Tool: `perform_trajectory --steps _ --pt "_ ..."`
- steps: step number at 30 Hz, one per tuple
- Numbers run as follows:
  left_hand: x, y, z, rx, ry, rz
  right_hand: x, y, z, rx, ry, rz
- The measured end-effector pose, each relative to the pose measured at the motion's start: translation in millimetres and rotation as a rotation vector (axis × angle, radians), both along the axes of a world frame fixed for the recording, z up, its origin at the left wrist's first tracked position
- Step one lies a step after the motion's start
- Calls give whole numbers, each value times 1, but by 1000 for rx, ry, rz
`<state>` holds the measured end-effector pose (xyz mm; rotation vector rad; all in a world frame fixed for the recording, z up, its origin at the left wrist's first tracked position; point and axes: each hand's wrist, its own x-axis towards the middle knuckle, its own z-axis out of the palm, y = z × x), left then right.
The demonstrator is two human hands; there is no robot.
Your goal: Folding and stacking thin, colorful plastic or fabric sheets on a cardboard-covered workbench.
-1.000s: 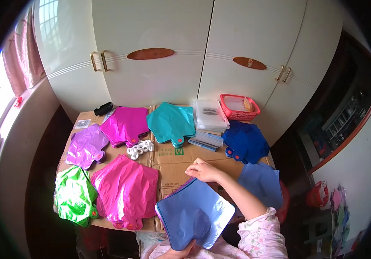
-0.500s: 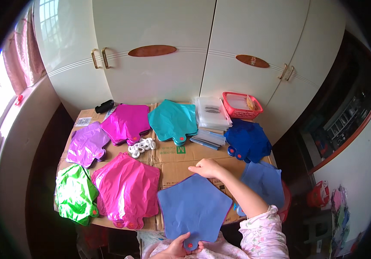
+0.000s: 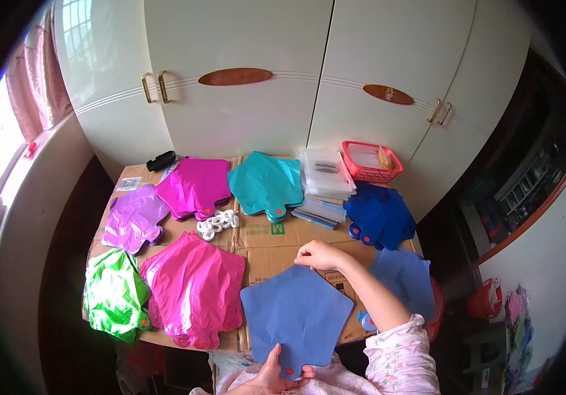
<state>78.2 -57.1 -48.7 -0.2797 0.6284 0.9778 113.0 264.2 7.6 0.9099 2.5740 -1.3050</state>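
Observation:
A flat, dusty-blue foil balloon (image 3: 296, 313), star-like with blunt points, lies over the near edge of the table, its tab with a red dot toward me. My left hand (image 3: 273, 378) grips it beside that tab, thumb on top and fingers underneath. At the far point of the same balloon, the fingers of my right hand (image 3: 322, 255) are pinched together on the edge. To the right, partly behind my forearm, lies more of the dusty-blue foil (image 3: 405, 283). Left of the balloon is a stack of pink foil balloons (image 3: 194, 286).
Around the cardboard-covered table (image 3: 263, 247) lie green (image 3: 115, 296), lilac (image 3: 135, 217), magenta (image 3: 194, 187), teal (image 3: 266, 184) and dark blue (image 3: 382, 214) balloons. White rings (image 3: 217, 225), clear bags (image 3: 326, 171) and a red basket (image 3: 368, 172) sit among them. A cabinet (image 3: 243, 118) stands behind.
My right hand has shifted slightly right and its fingers have closed on the balloon's far point. My left thumb has moved up onto the balloon, farther from the tab.

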Motion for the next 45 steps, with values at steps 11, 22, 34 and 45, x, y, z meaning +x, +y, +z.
perform_trajectory --steps 11,22,34,45 --pt "5 7 -22 -79 -48 -30 -3 12 2 14 33 -40" --pt "2 71 25 -15 187 121 -33 51 -20 640 160 68" --pt "-7 83 34 -66 228 122 -34 12 -29 746 566 -146" --pt "-3 89 30 -78 189 156 5 -56 -40 838 413 -47"
